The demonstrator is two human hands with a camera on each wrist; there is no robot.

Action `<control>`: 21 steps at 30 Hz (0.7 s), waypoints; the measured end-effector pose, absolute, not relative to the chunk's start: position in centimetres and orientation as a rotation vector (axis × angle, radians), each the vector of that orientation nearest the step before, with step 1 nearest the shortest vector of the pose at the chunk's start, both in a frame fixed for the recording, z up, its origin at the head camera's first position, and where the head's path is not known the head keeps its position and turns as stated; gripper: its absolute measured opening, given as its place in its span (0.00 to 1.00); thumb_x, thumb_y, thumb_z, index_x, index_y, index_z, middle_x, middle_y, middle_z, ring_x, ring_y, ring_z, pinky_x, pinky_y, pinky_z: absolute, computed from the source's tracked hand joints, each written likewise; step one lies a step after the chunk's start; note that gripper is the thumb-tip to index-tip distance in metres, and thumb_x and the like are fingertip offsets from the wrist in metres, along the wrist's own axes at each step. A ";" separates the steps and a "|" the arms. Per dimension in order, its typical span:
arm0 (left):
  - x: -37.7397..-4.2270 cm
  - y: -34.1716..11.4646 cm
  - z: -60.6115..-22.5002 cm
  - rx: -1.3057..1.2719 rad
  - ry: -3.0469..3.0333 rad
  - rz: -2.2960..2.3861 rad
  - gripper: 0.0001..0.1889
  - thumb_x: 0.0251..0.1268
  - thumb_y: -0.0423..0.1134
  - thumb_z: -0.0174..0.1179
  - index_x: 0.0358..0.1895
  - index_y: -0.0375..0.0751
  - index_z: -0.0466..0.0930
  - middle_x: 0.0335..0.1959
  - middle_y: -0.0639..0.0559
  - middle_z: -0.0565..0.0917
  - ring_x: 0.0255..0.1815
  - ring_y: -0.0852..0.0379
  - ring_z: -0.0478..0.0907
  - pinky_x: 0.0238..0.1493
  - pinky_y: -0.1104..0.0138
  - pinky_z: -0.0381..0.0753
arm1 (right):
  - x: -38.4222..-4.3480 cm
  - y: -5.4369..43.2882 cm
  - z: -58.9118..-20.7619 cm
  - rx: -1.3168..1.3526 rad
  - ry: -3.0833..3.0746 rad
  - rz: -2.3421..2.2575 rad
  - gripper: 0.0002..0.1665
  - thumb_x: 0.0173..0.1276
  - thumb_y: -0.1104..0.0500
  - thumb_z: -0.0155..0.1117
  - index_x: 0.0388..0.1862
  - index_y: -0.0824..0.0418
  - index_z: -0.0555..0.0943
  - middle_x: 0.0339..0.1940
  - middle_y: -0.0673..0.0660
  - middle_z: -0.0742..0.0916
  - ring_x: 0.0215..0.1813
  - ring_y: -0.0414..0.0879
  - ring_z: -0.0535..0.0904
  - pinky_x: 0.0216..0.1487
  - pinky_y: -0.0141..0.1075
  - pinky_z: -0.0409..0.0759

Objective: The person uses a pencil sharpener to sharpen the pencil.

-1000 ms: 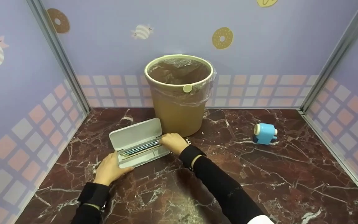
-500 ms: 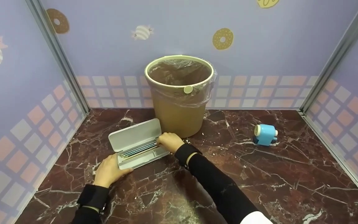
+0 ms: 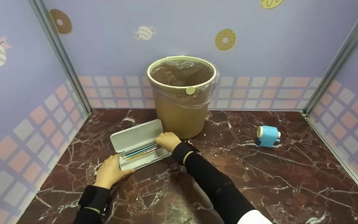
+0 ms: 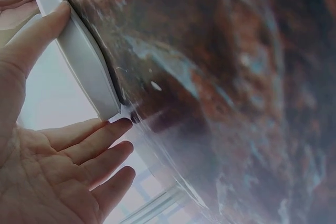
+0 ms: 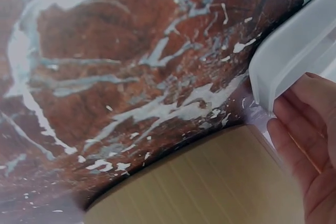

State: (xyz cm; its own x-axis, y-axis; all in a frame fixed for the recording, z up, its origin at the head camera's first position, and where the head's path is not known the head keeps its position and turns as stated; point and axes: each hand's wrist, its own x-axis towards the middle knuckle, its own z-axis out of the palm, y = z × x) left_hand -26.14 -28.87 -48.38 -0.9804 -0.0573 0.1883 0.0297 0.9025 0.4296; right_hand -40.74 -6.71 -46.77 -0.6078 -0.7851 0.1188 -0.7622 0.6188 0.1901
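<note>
An open pale grey pencil case (image 3: pixel 137 137) lies in front of the bin, its lid tipped up at the back. Several pencils (image 3: pixel 140 152), blue-striped ones and a yellow one, lie in its tray. My left hand (image 3: pixel 109 171) steadies the left end; in the left wrist view its thumb touches the front wall and the other fingers extend near the corner. At the right end, my right hand (image 3: pixel 168 142) bends over the tray by the pencils' ends. The right wrist view shows its fingers at the case's end (image 5: pixel 268 77); whether they pinch a pencil is hidden.
A brown bin (image 3: pixel 180 115) with a clear plastic liner stands directly behind the case. A light blue pencil sharpener (image 3: pixel 268 136) stands at the right. Small white scraps (image 3: pixel 216 149) dot the dark marbled table (image 3: pixel 275 186). Patterned walls (image 3: pixel 259 56) enclose the back and sides.
My right hand has shifted slightly left over the case's right end. The yellow pencil now lies more apart from the blue-striped ones. My left hand stays put.
</note>
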 end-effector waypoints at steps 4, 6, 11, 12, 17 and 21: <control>-26.2 -28.9 -48.5 0.012 -2.862 -0.646 0.42 0.44 0.49 0.80 0.60 0.24 0.75 0.50 0.28 0.84 0.52 0.29 0.82 0.57 0.40 0.78 | -40.8 -6.8 -46.7 1.292 -2.640 -0.176 0.04 0.59 0.64 0.70 0.27 0.56 0.88 0.36 0.52 0.93 0.37 0.49 0.90 0.39 0.41 0.88; -26.2 -28.9 -48.6 0.015 -2.866 -0.646 0.43 0.44 0.50 0.80 0.60 0.24 0.75 0.50 0.27 0.84 0.52 0.28 0.81 0.58 0.40 0.77 | -40.7 -6.9 -46.6 1.305 -2.635 -0.200 0.05 0.59 0.66 0.69 0.29 0.57 0.88 0.36 0.53 0.93 0.37 0.49 0.90 0.39 0.41 0.88; -26.2 -28.6 -48.5 0.016 -2.876 -0.657 0.43 0.44 0.49 0.80 0.60 0.24 0.75 0.51 0.27 0.84 0.53 0.28 0.81 0.59 0.40 0.77 | -40.6 -7.0 -46.4 1.285 -2.610 -0.294 0.09 0.61 0.67 0.67 0.33 0.56 0.90 0.37 0.52 0.93 0.37 0.48 0.90 0.38 0.40 0.89; -26.2 -28.6 -48.5 0.014 -2.876 -0.656 0.43 0.44 0.49 0.80 0.60 0.24 0.75 0.51 0.27 0.84 0.53 0.28 0.81 0.59 0.40 0.77 | -40.6 -7.1 -46.5 1.280 -2.606 -0.302 0.09 0.62 0.67 0.66 0.33 0.55 0.90 0.37 0.52 0.93 0.37 0.48 0.90 0.38 0.40 0.89; -26.2 -28.7 -48.5 0.017 -2.874 -0.652 0.43 0.44 0.50 0.80 0.60 0.24 0.75 0.51 0.27 0.84 0.53 0.27 0.81 0.59 0.40 0.77 | -40.7 -7.2 -46.5 1.284 -2.596 -0.312 0.09 0.62 0.68 0.66 0.29 0.55 0.89 0.35 0.52 0.93 0.36 0.47 0.90 0.37 0.40 0.89; -26.1 -28.9 -48.5 0.037 -2.879 -0.650 0.44 0.44 0.50 0.80 0.62 0.24 0.74 0.53 0.26 0.83 0.54 0.26 0.81 0.60 0.40 0.77 | -40.7 -7.3 -46.5 1.303 -2.593 -0.325 0.11 0.63 0.69 0.65 0.26 0.56 0.86 0.34 0.51 0.93 0.35 0.46 0.90 0.36 0.39 0.88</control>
